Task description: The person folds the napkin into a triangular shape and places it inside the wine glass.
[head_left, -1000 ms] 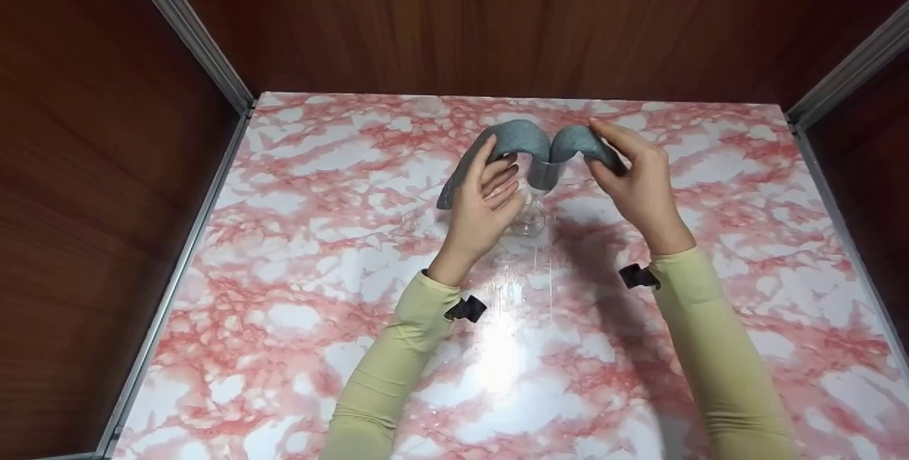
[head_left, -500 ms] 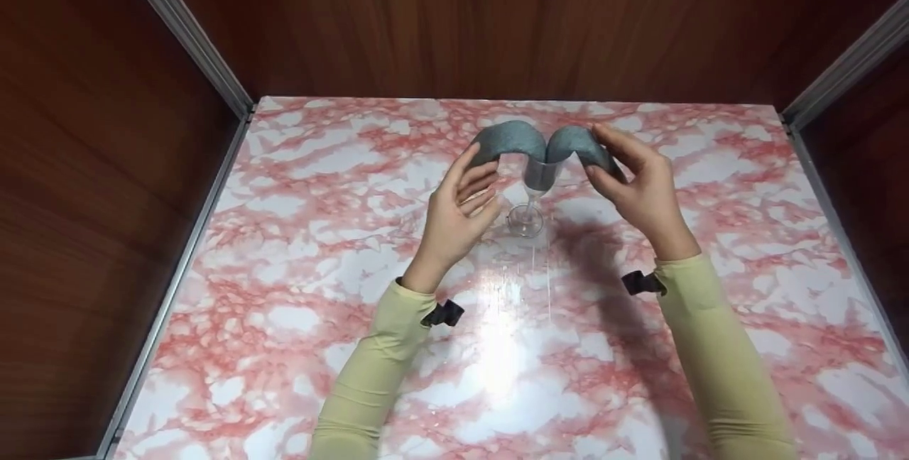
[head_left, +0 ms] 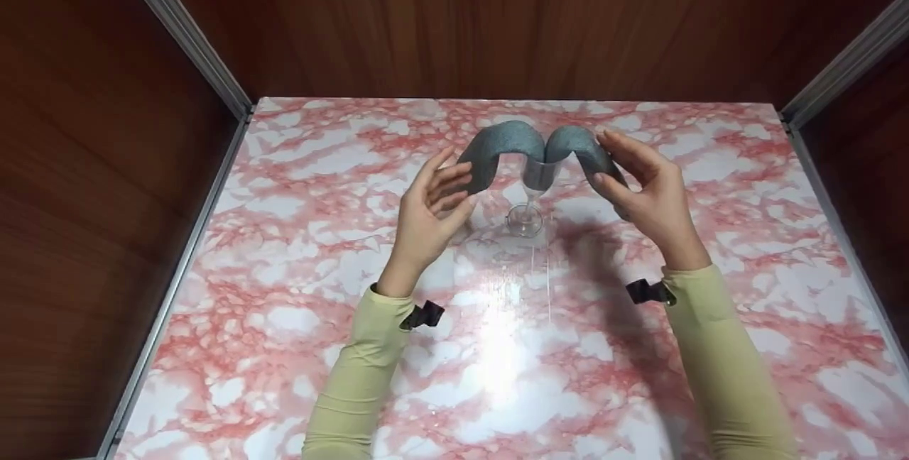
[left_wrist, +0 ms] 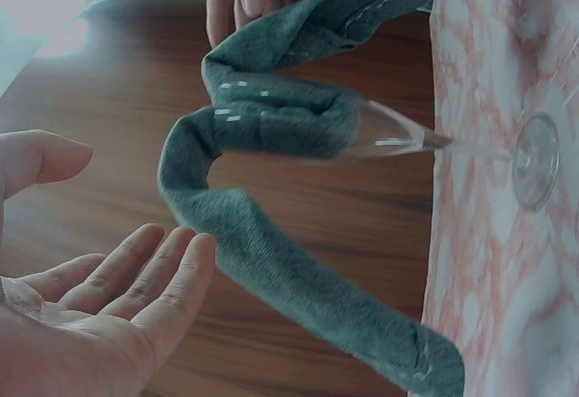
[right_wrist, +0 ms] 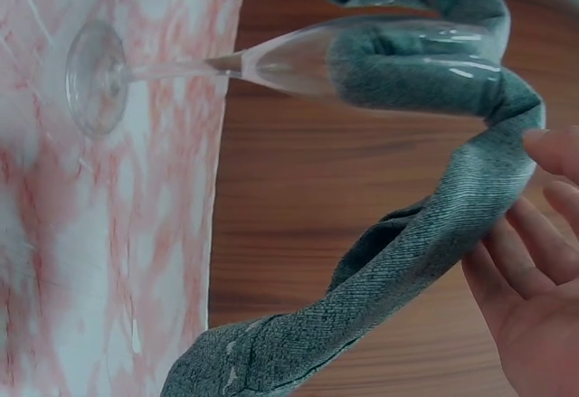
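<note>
Looks like the arranging step: a grey cloth (head_left: pixel 529 148) is stuffed into a stemmed glass (head_left: pixel 534 187) mid-table, both ends drooping over the rim. Left hand (head_left: pixel 426 211) hovers just off the left drape, fingers relaxed and spread, holding nothing. Right hand (head_left: pixel 643 194) has straight fingers resting against the right drape, not gripping. Next move probably wants light touches so the glass doesn't tip on the marble table (head_left: pixel 284 304).
</note>
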